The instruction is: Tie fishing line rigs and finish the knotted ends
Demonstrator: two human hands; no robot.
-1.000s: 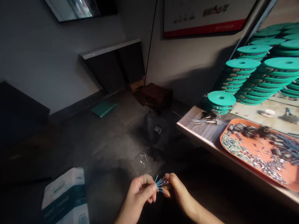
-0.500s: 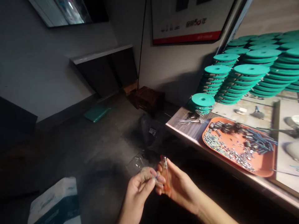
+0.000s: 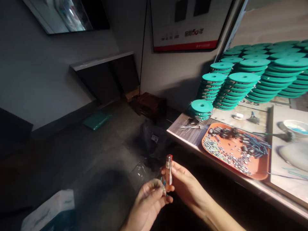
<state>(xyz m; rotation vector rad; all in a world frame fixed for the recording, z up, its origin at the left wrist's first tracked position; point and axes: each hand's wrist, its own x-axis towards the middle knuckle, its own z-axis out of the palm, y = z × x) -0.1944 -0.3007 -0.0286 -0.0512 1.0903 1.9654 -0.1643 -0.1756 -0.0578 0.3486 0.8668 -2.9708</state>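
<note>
Several thin blue strands (image 3: 164, 183) sit pinched between my left fingers (image 3: 156, 193), just beside the translucent orange, metal-topped plastic lighter (image 3: 168, 175) that my right fingers (image 3: 179, 174) clasp upright, seemingly to leave its top uncovered, left of the wood-grained worktop (image 3: 179, 129).

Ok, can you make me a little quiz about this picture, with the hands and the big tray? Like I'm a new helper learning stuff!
1. Which hand holds the lighter?
2. True or false: the orange tray is on the floor.
3. Fill in the colour: the stacked reels are ____.

Key:
1. The right hand.
2. False. It is on the table.
3. Green.
</note>
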